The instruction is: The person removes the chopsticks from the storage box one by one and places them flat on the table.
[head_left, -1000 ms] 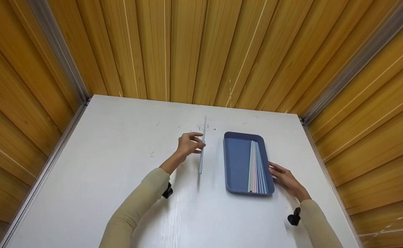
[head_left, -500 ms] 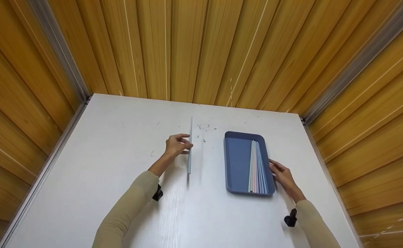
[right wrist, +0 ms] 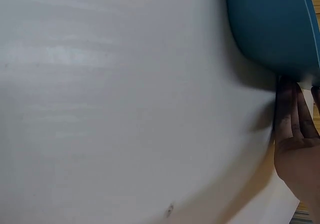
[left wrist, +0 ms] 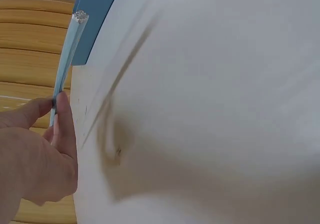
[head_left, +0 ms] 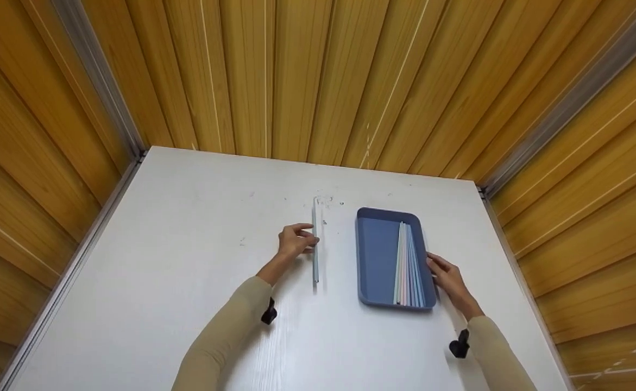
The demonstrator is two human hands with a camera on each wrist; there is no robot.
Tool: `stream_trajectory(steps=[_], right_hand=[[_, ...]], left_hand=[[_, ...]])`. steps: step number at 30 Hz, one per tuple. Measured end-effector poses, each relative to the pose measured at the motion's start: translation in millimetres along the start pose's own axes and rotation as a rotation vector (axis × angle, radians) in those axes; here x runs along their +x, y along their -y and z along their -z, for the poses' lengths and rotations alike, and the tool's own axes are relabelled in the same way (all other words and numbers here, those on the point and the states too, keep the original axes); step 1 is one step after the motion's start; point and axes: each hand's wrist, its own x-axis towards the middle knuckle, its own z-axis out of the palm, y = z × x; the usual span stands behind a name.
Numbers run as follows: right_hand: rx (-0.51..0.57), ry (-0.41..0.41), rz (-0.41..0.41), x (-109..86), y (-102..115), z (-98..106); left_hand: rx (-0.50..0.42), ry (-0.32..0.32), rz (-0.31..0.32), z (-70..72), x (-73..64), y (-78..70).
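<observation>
My left hand (head_left: 296, 241) pinches a long, thin pale blue stick (head_left: 315, 269) between thumb and fingers near its middle. The stick points away from me close over the table, left of a blue tray (head_left: 364, 260). The left wrist view shows the near end of the stick (left wrist: 75, 31), whitish and rough. My right hand (head_left: 451, 279) touches the tray's right outer wall. Its extended fingers meet the tray (right wrist: 270, 28) from outside in the right wrist view. Inside the tray, along its right side, lie several similar sticks (head_left: 404, 271) in pale green, pink and blue, fanned out at the near end.
Everything lies on a white table (head_left: 214, 217) with small dark marks (head_left: 326, 201) beyond the held stick. Wood-look panels (head_left: 296, 81) stand behind the table and at both sides, with grey metal posts in the corners.
My left hand first moved left with the stick, then came back right and a little nearer to me. The right hand stays at the tray, and the tray keeps its place.
</observation>
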Motion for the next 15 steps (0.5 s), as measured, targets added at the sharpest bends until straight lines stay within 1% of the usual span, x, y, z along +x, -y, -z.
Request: stream_trajectory(steps=[3, 9, 12, 15], right_hand=[[-0.004, 0.015, 0.002, 0.3, 0, -1], [0.004, -0.001, -0.015, -0.8, -1, 2], [-0.002, 0.008, -0.015, -1.0, -1, 2], [0.001, 0.013, -0.016, 0.2, -1, 1]], left_hand=[[0.016, 0.01, -0.008, -12.4, -0.7, 4.2], [0.053, 0.046, -0.038, -36.1, -1.6, 8.5], [0.078, 0.035, -0.047, -42.9, -1.7, 9.8], [0.124, 0.016, -0.064, -46.4, -1.1, 11.1]])
